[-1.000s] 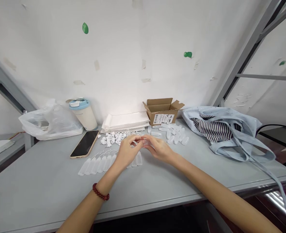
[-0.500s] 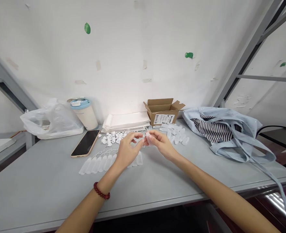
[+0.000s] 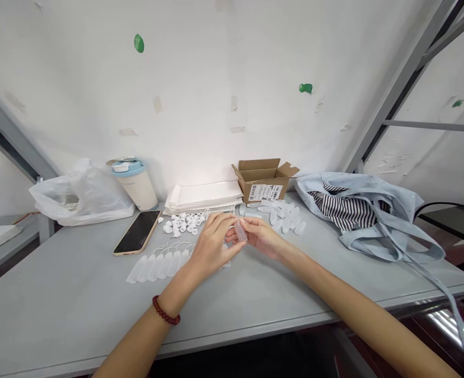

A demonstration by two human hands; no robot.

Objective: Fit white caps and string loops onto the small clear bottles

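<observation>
Tabletop stock, tube held up at mid-row

I list the tabletop (image 3: 255, 299) from the left:
- Plastic bag (image 3: 98, 191), white, crumpled.
- Cup (image 3: 139, 190), pale, blue lid, just beside the bag.
- Phone (image 3: 137, 232), dark screen up, in front of the cup.
- Row of stringed tubes (image 3: 161, 266), translucent, lying side by side; my left hand hides some.
- Small white caps (image 3: 182, 223), loose heap behind the row.
- White stack (image 3: 204, 197), flat pieces, behind the caps.
- Left hand (image 3: 210, 244), curved about the held tube, thumb near its lower end; whether it grips, I cannot tell.
- Held tube (image 3: 240, 231), translucent, tilted, between my two hands, above the tabletop.
- Right hand (image 3: 263, 236), narrowed, pinching that tube near its upper end.
- Cardboard box (image 3: 263, 191), open, labelled.
- Loose tubes (image 3: 286, 226), piled before the box.
- Cloth bag (image 3: 397, 194), light blue, striped fabric (image 3: 342, 210) showing.
</observation>
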